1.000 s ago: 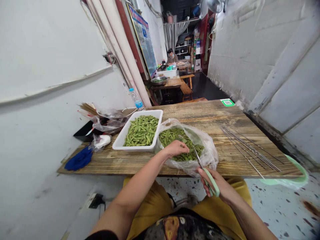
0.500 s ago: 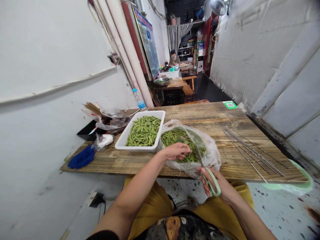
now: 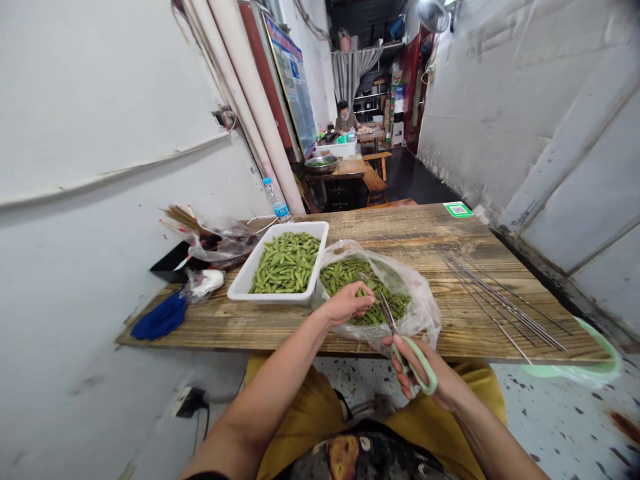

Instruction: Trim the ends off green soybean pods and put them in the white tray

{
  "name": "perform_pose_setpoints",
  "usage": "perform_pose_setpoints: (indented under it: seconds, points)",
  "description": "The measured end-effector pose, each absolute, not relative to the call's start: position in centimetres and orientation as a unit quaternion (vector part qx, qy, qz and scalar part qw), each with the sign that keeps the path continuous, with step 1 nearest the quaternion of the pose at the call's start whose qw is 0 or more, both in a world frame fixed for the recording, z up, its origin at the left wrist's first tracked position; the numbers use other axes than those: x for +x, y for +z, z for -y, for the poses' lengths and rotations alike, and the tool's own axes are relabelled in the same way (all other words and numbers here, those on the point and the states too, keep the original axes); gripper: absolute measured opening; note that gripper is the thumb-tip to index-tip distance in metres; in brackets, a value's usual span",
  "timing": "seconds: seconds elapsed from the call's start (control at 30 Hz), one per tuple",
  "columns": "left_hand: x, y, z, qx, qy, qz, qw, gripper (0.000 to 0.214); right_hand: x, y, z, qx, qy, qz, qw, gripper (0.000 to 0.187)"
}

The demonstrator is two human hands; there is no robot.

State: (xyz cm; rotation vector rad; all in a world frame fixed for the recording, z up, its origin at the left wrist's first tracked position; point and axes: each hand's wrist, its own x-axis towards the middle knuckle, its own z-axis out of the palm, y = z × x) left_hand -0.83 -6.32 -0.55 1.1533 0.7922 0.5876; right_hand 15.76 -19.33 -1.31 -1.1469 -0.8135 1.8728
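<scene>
Green-handled scissors (image 3: 391, 323) fill the curled right hand (image 3: 443, 378), seemingly angled to bring their blades beside the left hand (image 3: 350, 303), its fingertips pinched together, on what I can't tell; pods (image 3: 343, 272) lie bagged below, within easy reach.

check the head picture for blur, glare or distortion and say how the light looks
Head view: pods in the white tray fairly sharp, scissors softer in fine detail; head view: person at the back small and indistinct; head view: walls splay outward with wide-angle stretch; head view: light fairly even, shadows soft, pale sheen on the plastic bag.
</scene>
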Motion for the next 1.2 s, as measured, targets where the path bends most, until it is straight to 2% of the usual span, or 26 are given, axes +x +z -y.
perform_pose_setpoints:
  seconds: [0.43, 0.73, 0.8, 0.87, 0.97, 1.03, 1.1, 1.2]
  points:
    - [-0.6, -0.2, 6.9, 0.565, 0.283, -0.375, 0.679, 0.041, 15.4, -1.3, 19.2, -0.458, 0.737, 0.312, 0.387, 0.043]
    - [0.0, -1.1, 8.0, 0.527, 0.332, -0.43, 0.653, 0.028, 14.0, -1.1, 19.1, -0.45, 0.734, 0.26, 0.437, 0.043]
    - [-1.1, -0.3, 7.7, 0.575, 0.359, -0.472, 0.563, 0.018, 14.4, -1.5, 19.0, -0.454, 0.731, 0.263, 0.436, 0.043]
    - [-3.3, 1.3, 6.7, 0.642, 0.404, -0.522, 0.389, 0.008, 14.8, -1.9, 19.1, -0.455, 0.736, 0.266, 0.426, 0.044]
    - [-7.9, 4.5, 3.8, 0.658, 0.461, -0.588, 0.09, 0.016, 15.3, -2.4, 19.6, -0.455, 0.743, 0.269, 0.411, 0.046]
    - [-11.0, 6.3, 1.6, 0.638, 0.459, -0.617, -0.049, 0.023, 15.4, -2.6, 19.9, -0.45, 0.749, 0.27, 0.403, 0.048]
    - [-13.3, 7.4, -0.4, 0.621, 0.412, -0.656, -0.12, 0.027, 15.3, -2.6, 20.1, -0.443, 0.756, 0.274, 0.396, 0.048]
    - [-14.6, 7.8, -2.1, 0.64, 0.262, -0.715, -0.1, 0.028, 15.3, -2.5, 20.1, -0.44, 0.758, 0.274, 0.396, 0.045]
